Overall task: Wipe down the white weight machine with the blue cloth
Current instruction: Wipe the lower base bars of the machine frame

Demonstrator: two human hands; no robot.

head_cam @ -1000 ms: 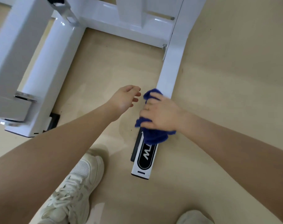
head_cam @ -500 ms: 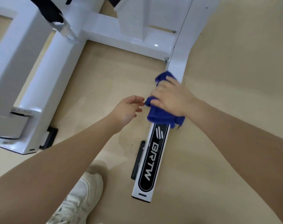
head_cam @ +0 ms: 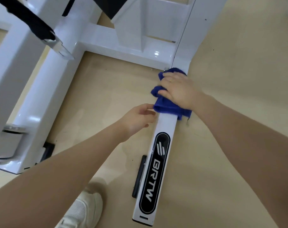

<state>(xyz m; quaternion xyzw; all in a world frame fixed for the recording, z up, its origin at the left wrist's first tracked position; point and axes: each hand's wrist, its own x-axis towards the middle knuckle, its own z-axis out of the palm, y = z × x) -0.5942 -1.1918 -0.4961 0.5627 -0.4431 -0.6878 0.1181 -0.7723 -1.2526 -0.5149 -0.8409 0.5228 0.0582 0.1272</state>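
"BRTW" on white machine leg's [head_cam: 164,127] black label [head_cam: 154,173]

The bare tan floor [head_cam: 238,79] right of the long white metal base rail [head_cam: 164,129] lies open. Left of that rail, open floor runs to the thick white frame leg [head_cam: 46,96], closed at the far end by the white cross beam [head_cam: 123,48]. A black rubber foot pad [head_cam: 139,175] juts from the rail's left side, and a white mesh sneaker [head_cam: 84,209] stands near it.
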